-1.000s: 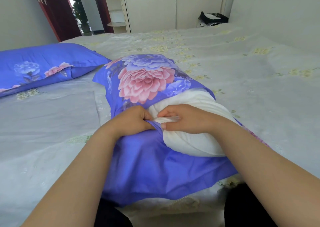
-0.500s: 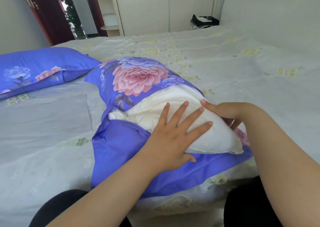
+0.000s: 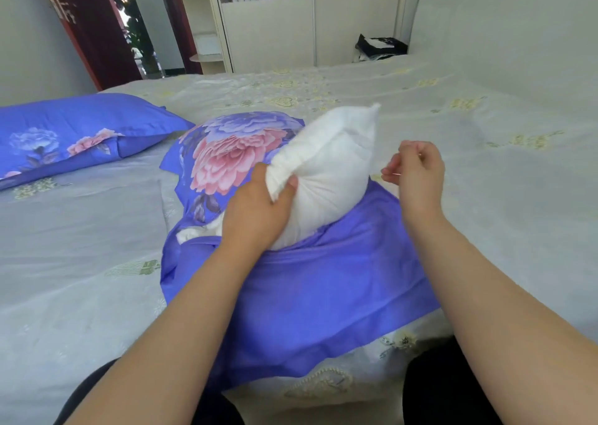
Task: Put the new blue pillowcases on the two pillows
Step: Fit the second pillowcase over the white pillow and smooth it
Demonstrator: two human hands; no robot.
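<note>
The bed (image 3: pixel 420 107) carries both pillows. A finished pillow (image 3: pixel 81 130) in its blue floral case lies well to the left of the left hand's fingers and apart from the work.

The second blue pillowcase (image 3: pixel 307 282) lies directly beneath both hands, floral end beyond the fingers, plain open end toward the person. The white pillow (image 3: pixel 330 165) is only partly inside; its free end stands tilted up above the case.

The left hand (image 3: pixel 259 211) grips the pillow's near edge, fingers (image 3: pixel 284 188) curled into the stuffing. The right hand (image 3: pixel 417 169) hovers just right of the pillow, fingers loosely curled, holding nothing.

Likely risks:
- With the case opening unheld, pushing may drag the fabric along and bunch it.
- One-handed folding may let the pillow spring back out.
- Far corners may stay unfilled.
</note>
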